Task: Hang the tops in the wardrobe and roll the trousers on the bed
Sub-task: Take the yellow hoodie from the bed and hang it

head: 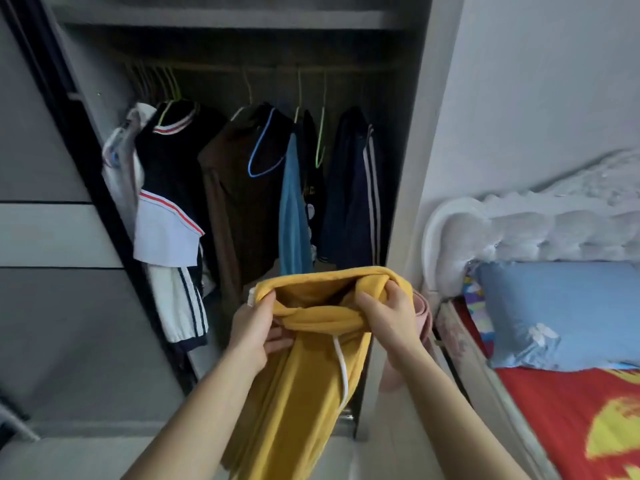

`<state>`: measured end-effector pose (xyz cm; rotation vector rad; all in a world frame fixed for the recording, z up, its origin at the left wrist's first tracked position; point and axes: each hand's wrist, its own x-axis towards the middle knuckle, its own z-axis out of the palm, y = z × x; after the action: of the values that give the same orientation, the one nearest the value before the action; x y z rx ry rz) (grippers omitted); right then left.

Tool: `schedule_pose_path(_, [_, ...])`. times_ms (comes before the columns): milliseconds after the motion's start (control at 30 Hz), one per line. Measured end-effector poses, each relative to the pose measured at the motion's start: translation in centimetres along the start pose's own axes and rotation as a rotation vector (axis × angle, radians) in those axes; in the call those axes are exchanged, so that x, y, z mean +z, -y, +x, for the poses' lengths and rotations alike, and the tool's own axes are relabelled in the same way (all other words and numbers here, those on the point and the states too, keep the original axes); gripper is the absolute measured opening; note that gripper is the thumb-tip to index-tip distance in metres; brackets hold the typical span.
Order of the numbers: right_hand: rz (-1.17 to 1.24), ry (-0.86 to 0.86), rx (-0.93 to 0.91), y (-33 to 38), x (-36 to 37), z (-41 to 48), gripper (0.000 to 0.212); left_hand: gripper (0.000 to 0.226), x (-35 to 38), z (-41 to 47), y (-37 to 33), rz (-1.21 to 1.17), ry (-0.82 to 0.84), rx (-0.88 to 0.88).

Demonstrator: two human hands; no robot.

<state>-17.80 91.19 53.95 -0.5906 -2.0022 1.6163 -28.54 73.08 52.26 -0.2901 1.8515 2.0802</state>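
My left hand [254, 329]: fingers clamped on the left side of the mustard-yellow fleece hooded garment [304, 382], thumb on top, fingertips tucked under the bunched fabric.
My right hand [389, 315]: fingers closed tight on the right side of the same opening, knuckles toward me.
Yellow garment: held up between both hands in front of the open grey wardrobe [408, 140], its opening spread wide, the rest hanging down between my forearms.
White drawstring cord [343, 372]: dangling from the bunched front edge down the fabric.
Pink cloth [424, 323]: just behind my right hand and wrist; I cannot tell what it is.
Wardrobe rail: a black top with red-and-white striped collar [173, 157], a brown top [239, 188], a light blue garment [292, 209] and a navy jacket with white side stripes [356, 188] hang there.
Bed with red-and-yellow cover [561, 410]: to my right, carrying a pale blue pillow [557, 310] against a white tufted headboard [540, 223].
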Motion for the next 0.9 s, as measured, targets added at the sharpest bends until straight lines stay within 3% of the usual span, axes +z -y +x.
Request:
schedule_pose_path(133, [-0.119, 0.038, -0.018, -0.3, 4.4, 3.0, 0.027, 0.014, -2.7, 2.6, -3.7, -0.045, -0.149, 0.174])
schedule_pose_path(267, [-0.243, 0.034, -0.055, -0.4, 8.3, 7.9, 0.038, 0.01, -3.4, 6.8, -7.9, -0.011, -0.273, 0.352])
schedule_pose_path(500, [-0.19, 0.183, -0.167, 3.0, 12.3, 17.7, 0.032, 0.01, -3.6, 15.3, -15.2, 0.188, -0.401, 0.537])
schedule_pose_path(600, [-0.112, 0.199, -0.258, 5.8, 14.6, 21.7, 0.024, 0.009, -4.0, 18.7, -17.0, 0.215, -0.386, 0.581])
schedule_pose_path(667, [-0.038, 0.198, -0.265, 7.8, 16.8, 24.3, 0.033, 0.009, -4.3, 20.3, -17.9, 0.266, -0.385, 0.599])
schedule_pose_path(767, [-0.039, 0.211, -0.315, 10.3, 20.3, 28.0, 0.047, 0.029, -5.0, 22.5, -18.9, 0.388, -0.29, 0.631])
schedule_pose_path(900, [-0.12, 0.164, -0.351, 12.5, 24.6, 32.4, 0.067, 0.019, -5.9, 25.9, -19.7, 0.47, -0.154, 0.693])
